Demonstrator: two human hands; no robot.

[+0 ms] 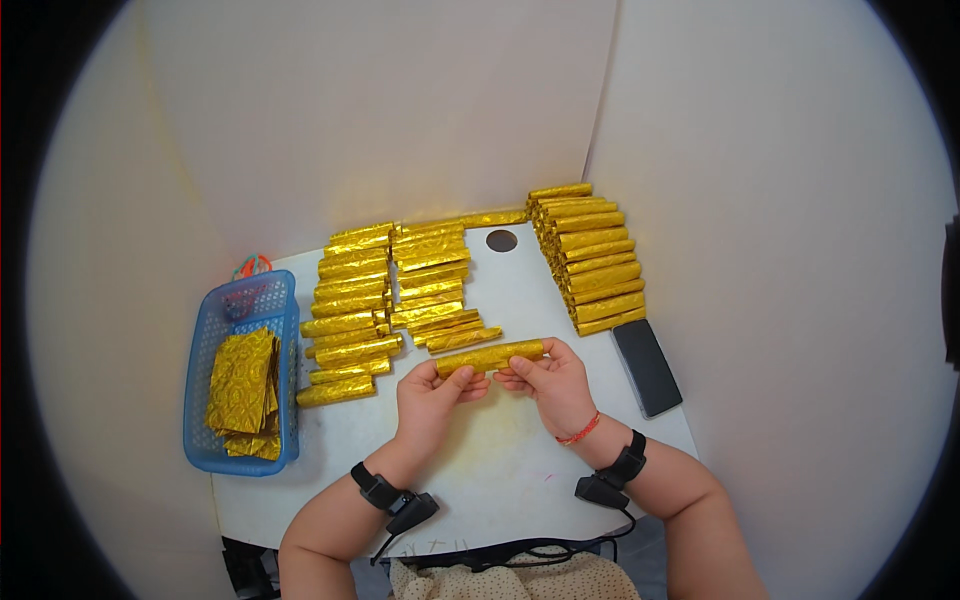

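Note:
A rolled tube of gold foil paper (pixel 490 357) lies crosswise between both hands just above the white table (pixel 500 470). My left hand (pixel 432 398) pinches its left end, thumb on the front. Its right half sits in the fingers of my right hand (pixel 552 383). Just beyond the tube, two columns of finished gold rolls (pixel 350 310) (pixel 432 285) lie side by side. A third stack of gold rolls (pixel 590 258) runs along the right wall.
A blue plastic basket (pixel 200 400) at the left edge holds flat gold foil sheets (pixel 243 385). A dark phone (pixel 646 366) lies at the right. A round hole (pixel 501 240) is in the tabletop near the back. White walls enclose the table.

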